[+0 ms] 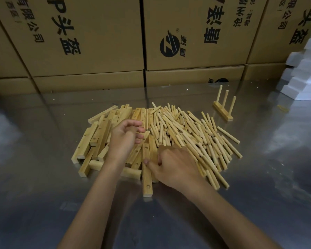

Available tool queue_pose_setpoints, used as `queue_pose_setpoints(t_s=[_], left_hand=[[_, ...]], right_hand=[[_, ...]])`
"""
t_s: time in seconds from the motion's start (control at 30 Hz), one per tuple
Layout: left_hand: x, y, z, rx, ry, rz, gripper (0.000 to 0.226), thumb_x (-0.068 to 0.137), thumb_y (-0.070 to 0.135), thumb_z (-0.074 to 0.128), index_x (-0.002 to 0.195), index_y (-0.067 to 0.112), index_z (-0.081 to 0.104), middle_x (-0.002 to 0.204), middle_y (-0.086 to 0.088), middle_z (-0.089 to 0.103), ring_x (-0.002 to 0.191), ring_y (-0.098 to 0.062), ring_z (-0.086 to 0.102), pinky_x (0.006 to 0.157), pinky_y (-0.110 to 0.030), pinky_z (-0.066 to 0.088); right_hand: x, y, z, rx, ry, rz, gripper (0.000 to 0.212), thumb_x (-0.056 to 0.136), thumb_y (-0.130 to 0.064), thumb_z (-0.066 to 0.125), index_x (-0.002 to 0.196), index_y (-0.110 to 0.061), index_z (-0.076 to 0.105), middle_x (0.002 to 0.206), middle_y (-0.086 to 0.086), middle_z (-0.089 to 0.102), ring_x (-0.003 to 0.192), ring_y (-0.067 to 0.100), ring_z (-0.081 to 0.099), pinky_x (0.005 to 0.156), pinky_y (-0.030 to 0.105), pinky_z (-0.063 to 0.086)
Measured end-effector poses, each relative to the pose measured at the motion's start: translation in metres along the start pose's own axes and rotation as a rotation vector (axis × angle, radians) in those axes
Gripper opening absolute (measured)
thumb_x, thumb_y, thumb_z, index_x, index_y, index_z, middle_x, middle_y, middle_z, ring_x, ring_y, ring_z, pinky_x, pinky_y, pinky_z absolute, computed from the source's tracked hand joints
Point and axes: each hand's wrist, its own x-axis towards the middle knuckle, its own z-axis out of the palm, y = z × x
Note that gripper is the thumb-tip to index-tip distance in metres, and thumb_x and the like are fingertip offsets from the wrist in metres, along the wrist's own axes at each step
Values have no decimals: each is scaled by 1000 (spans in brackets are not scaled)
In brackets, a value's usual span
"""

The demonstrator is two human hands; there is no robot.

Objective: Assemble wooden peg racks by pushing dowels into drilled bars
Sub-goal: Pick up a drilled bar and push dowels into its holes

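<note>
Pick one bar cleanly: pinch it by its long edges near the middle, lift it clear of its neighbours, and turn the drilled holes upward before reaching for a dowel.

Right hand (176,166), lower centre of the frame: fingers (147,161) curled down onto the nearest bar (146,178), thumb and forefinger tips touching its top face and edge in a narrow pinch; not yet lifted, by the look of it. Whether the other fingertips hold anything cannot be told, since they are hidden under the hand, over the near edge of the dowel heap.

Left hand (125,139), just above and to the left: fingers loosely spread and relaxed, holding nothing, hovering over the pile of bars (97,139); contact with the wood below cannot be told.

Pinched bar pointing toward the bottom of the frame, flat on the worktop (43,177), two drilled holes showing on its top face. Pile of bars at centre left, loosely crossed. Pile of dowels (196,137) at centre right, touching the bars along the middle.

Further out, upper right of the heap: one finished rack (223,110), three pegs upright in its bar, well apart from the hands. Cardboard boxes (97,42) across the top; white foam blocks (305,69) at the right edge.
</note>
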Motion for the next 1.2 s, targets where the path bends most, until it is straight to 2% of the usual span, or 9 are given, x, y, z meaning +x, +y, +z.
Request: queue_pose_setpoints(t_s=[0.17,0.33,0.53,0.67,0.77,0.87,1.0,1.1,1.2], left_hand=[[0,-8,-1,453,-179,127,23,99,10,52,94,28,65,96,6,69,90,-13,65,79,-30,52],[-2,-12,0,642,-295,148,18,100,16,54,103,32,62,99,10,64,88,-1,58,62,-8,39],[-4,-12,11,487,-208,81,22,98,26,61,119,28,56,99,7,67,92,-8,62,72,-21,44],[-8,-20,20,762,-133,182,30,91,37,67,118,26,58,92,10,63,100,-18,57,89,-39,47],[-11,-22,29,807,-69,201,35,88,37,70,119,24,60,92,6,62,106,-21,54,95,-42,45],[-10,-16,32,554,8,85,35,83,27,74,116,24,63,85,6,67,93,-17,64,86,-36,51],[-7,0,17,-23,14,-36,33,84,16,78,113,27,67,95,6,75,93,-8,70,82,-26,55],[-7,11,3,-429,-100,-99,34,87,8,75,118,16,64,100,-1,79,96,-19,75,76,-29,61],[-5,14,-1,-593,-155,-140,35,87,9,71,121,13,61,103,-5,78,97,-20,75,76,-28,61]], right_hand=[[-2,6,4,66,-13,14,49,95,-57,48,68,-16,55,76,3,63,86,24,57,82,37,42],[0,10,3,218,-8,131,41,87,-46,61,67,-10,67,60,6,66,59,21,60,58,34,45],[-2,8,2,84,241,30,14,89,-31,59,78,-22,61,77,-7,62,82,15,56,82,34,43],[-3,6,9,-46,253,12,23,93,-38,53,98,-19,66,98,-2,62,97,19,51,85,36,40],[-1,8,12,-41,212,29,29,94,-39,50,108,-19,65,105,-1,61,102,19,49,87,35,39],[2,11,13,37,228,29,29,92,-43,54,107,-20,64,101,-6,59,101,16,48,86,34,41],[5,14,4,453,233,83,36,91,-47,61,122,-30,57,90,-18,62,95,3,54,79,26,44],[6,15,-9,883,53,104,29,93,-46,62,120,-36,59,91,-12,74,88,-1,65,72,20,49],[4,17,-20,1132,-82,53,24,95,-37,64,119,-35,61,93,-5,77,77,5,68,64,17,49]])
